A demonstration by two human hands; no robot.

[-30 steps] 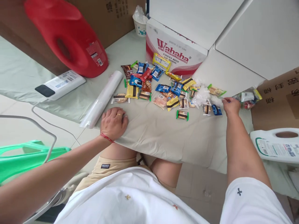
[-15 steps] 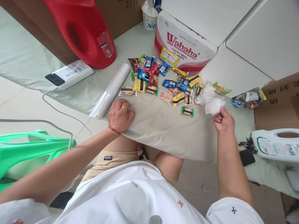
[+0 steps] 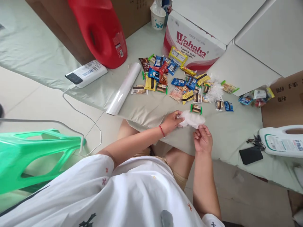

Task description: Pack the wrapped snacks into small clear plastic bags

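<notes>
A crumpled, whitish see-through plastic bag [image 3: 191, 119] is stretched between my two hands above the table's front edge. My left hand [image 3: 171, 122] pinches its left end, thumb and fingers closed. The right end is gripped by the fingertips of my right hand [image 3: 203, 138]. Just beyond the bag lies a small green-edged snack packet [image 3: 196, 109]. Several wrapped snacks, among them a yellow packet [image 3: 187, 97] and a blue packet [image 3: 228, 106], are spread behind it. Another crumpled clear plastic bag [image 3: 215, 91] rests at the right of the pile.
To the left lie a roll of plastic film [image 3: 124, 88] and a white power bank [image 3: 87, 74] with a cable. A red jug [image 3: 101, 34] and a Wahaha carton [image 3: 194, 47] stand behind. A white detergent bottle [image 3: 281, 142] and a black wallet-like item [image 3: 251, 155] are at right.
My right hand has brought the plastic bag left and toward me, away from the pile. My left hand has left the tablecloth and taken the bag's other end. Two packets at right are now uncovered.
</notes>
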